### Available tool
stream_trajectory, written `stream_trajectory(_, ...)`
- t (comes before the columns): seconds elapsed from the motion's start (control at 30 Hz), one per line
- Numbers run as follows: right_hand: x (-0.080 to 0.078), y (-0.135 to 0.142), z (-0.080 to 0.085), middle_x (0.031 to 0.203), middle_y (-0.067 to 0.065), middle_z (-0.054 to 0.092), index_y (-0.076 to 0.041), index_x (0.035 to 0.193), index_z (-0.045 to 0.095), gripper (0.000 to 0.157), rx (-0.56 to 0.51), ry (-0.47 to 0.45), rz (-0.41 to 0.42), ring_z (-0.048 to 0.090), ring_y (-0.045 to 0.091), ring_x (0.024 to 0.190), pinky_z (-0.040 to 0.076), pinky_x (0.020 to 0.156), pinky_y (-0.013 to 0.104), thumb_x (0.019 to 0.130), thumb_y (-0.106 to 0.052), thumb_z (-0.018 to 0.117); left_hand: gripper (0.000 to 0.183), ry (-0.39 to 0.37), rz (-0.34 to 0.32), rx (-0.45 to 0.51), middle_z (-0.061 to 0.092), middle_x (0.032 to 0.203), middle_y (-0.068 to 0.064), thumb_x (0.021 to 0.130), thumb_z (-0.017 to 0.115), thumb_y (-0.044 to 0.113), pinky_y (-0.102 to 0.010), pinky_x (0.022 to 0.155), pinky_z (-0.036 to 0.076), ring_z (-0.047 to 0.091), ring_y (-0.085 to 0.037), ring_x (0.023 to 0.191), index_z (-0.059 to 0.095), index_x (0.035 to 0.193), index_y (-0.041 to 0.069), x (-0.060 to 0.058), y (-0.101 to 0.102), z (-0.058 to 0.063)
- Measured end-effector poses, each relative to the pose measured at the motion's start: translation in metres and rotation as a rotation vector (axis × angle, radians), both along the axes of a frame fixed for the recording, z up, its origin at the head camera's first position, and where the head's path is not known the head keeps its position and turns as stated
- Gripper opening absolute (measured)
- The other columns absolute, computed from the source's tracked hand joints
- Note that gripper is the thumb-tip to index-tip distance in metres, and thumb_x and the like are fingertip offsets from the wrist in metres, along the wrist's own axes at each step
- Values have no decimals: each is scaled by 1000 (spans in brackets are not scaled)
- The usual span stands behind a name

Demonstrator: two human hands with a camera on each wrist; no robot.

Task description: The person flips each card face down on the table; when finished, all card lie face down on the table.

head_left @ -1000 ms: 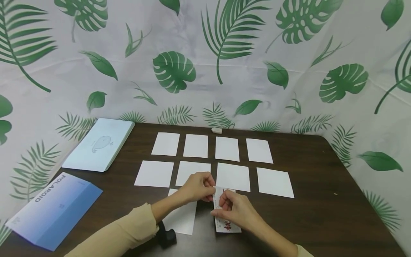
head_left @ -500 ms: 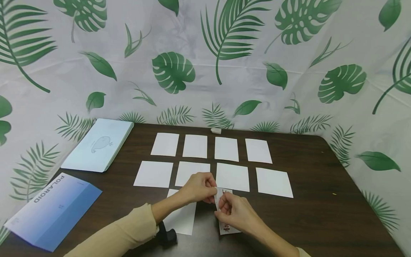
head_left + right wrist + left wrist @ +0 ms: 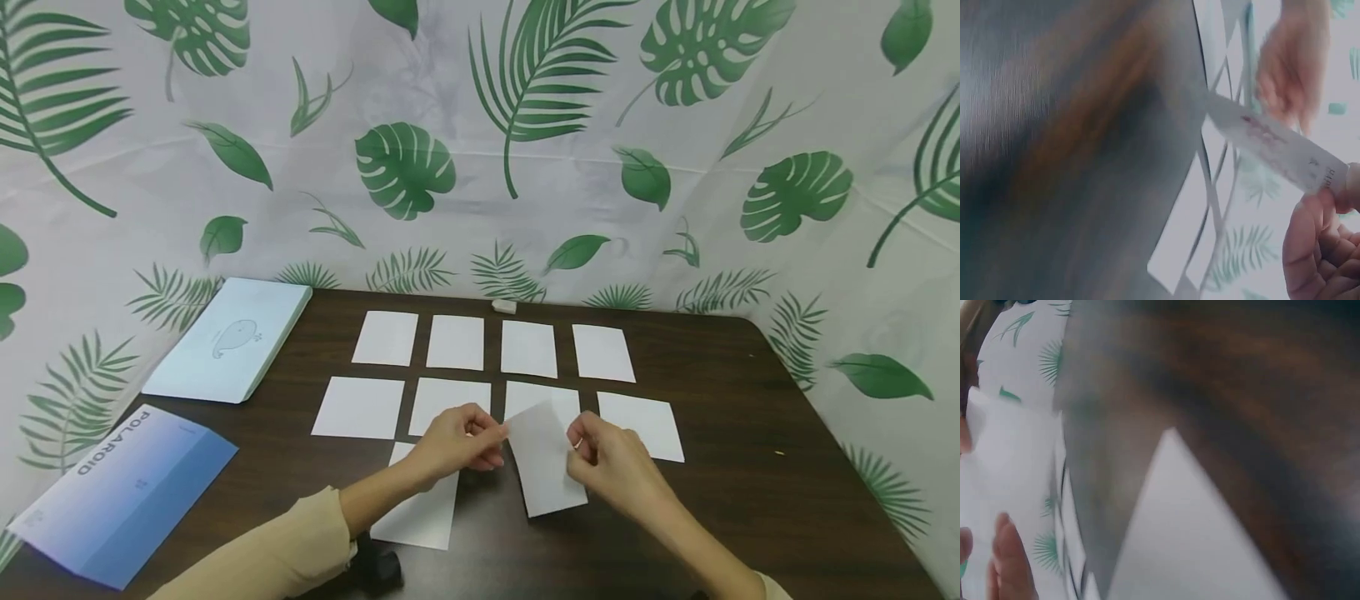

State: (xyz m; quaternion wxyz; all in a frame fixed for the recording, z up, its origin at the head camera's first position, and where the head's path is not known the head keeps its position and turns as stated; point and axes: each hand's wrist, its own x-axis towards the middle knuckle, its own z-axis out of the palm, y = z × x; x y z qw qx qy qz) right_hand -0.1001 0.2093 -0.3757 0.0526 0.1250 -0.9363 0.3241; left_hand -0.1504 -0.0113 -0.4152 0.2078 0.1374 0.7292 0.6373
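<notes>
A white paper card (image 3: 546, 458) is tilted above the table with its blank side up in the head view. My right hand (image 3: 615, 458) pinches its right edge between thumb and fingers. Red and dark printing shows on the underside of this card (image 3: 1272, 140) in the right wrist view. At the card's upper left corner is my left hand (image 3: 461, 442), its fingertips right by the edge. Its thumb and fingers (image 3: 1011, 565) stand apart in the left wrist view. Whether they touch the card is hard to tell.
Two rows of blank white cards (image 3: 358, 407) lie beyond the hands. One more card (image 3: 420, 512) lies under the left forearm. A whale-print pale blue book or box (image 3: 232, 337) and a blue POLAROID box (image 3: 127, 496) stand left. A small white object (image 3: 505, 307) sits at the back edge.
The card has turned over from its red-printed side to its blank side and risen. My right hand has moved right and up with it; my left hand's pinch on it has loosened.
</notes>
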Motion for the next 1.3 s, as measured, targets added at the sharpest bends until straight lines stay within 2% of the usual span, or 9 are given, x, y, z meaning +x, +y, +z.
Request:
stream_trajectory(0.1,-5,11,1,58,-7,50,-7,82,55,14,-70,-21,-13,42,1,47,39,42,19,76,5,61,34,-6,11,-22,64,86,-11,88,66,24,-31,66,59,69,-21,74,54,103,-4,4,-4,-5)
stream_trajectory(0.23,-8,20,-7,61,1,54,0,91,54,10,-222,-166,11,52,8,49,50,46,24,83,2,60,36,-20,-1,-2,65,89,-10,87,67,19,-33,67,59,69,-25,78,52,107,-6,9,-4,-10)
stream_trajectory(0.4,-9,25,-22,64,5,56,5,97,50,17,-356,-331,56,56,11,54,55,54,27,88,-6,61,24,-30,-3,25,64,80,-9,85,68,9,-30,63,59,69,-17,69,56,98,-7,12,-2,-14)
stream_trajectory(0.57,-7,27,-36,66,7,59,6,96,49,21,-422,-415,65,57,10,56,57,55,27,88,-8,63,22,-58,8,17,64,75,-8,84,68,5,-28,59,58,67,-12,63,56,97,-8,14,-3,-16)
stream_trajectory(0.77,-2,25,-50,63,10,63,5,87,54,18,-334,-399,65,60,10,52,56,49,25,85,-8,66,17,-63,-21,-23,65,68,-6,80,70,2,-28,55,58,65,-12,57,58,90,-6,17,-4,-18)
stream_trajectory(0.9,1,24,-54,57,5,62,1,78,55,17,-262,-399,71,60,9,48,54,44,24,85,-10,67,13,-36,-70,-107,65,64,-7,79,70,1,-27,53,57,65,-14,55,59,82,-3,17,-3,-17)
stream_trajectory(1.03,1,23,-58,54,2,62,-3,72,55,20,-185,-417,79,58,9,45,51,41,24,85,-12,67,10,48,-154,-229,64,58,-6,80,68,2,-24,49,55,64,-14,50,60,75,0,13,-1,-17)
stream_trajectory(1.2,2,20,-58,51,-2,60,-6,68,54,23,-105,-427,97,57,8,42,47,37,22,86,-14,67,20,185,-240,-403,58,49,2,80,67,4,-19,43,51,59,-7,42,58,63,6,10,1,-18)
stream_trajectory(1.3,2,19,-56,50,-3,59,-7,67,53,24,-88,-447,116,56,7,41,45,37,21,85,-14,67,24,220,-280,-477,56,46,3,80,68,5,-16,41,48,56,-5,39,58,58,8,8,3,-16)
